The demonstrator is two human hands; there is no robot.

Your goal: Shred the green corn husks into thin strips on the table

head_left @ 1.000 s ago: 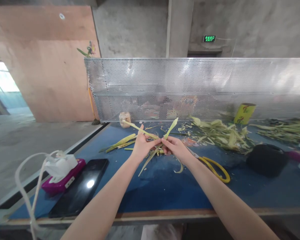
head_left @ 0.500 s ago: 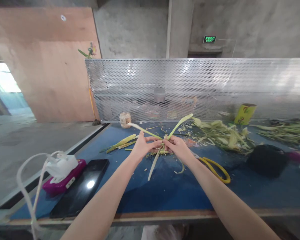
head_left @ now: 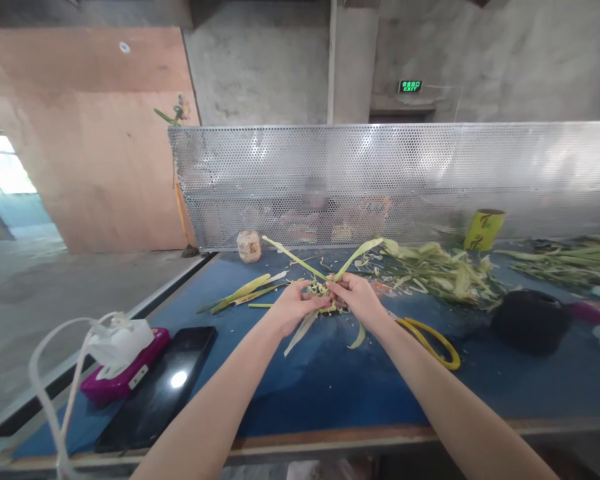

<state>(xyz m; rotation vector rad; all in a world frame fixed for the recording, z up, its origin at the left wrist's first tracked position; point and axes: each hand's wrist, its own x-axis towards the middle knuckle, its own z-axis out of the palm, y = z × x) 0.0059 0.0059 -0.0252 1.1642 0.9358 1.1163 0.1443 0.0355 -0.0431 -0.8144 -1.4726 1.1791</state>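
Note:
At the middle of the table, my left hand (head_left: 300,307) and my right hand (head_left: 351,292) work close together, fingertips pinched on pale green leaf strips that resemble corn husk. One narrow strip (head_left: 294,256) sticks up to the left from between them. A broader strip (head_left: 361,251) rises to the right out of my right fingers. Below my left hand hangs a pale strip (head_left: 300,332). Small green scraps (head_left: 319,288) show between the hands; where the strips meet is mostly hidden by fingers. Yellow-handled scissors (head_left: 436,341) lie beside my right forearm.
Several loose leaves (head_left: 245,290) lie left of my hands, a larger leaf pile (head_left: 445,270) to the right. A pale roll (head_left: 249,247), yellow tube (head_left: 484,230), black round object (head_left: 530,321), phone (head_left: 157,390) and purple power strip (head_left: 125,377) surround them. Behind stands a perforated metal panel (head_left: 405,160).
My left hand has lowered and its fingers have shifted, showing more green scraps between the hands. The left strip now stands steeper, and the hanging strip has swung left. The view has tilted slightly.

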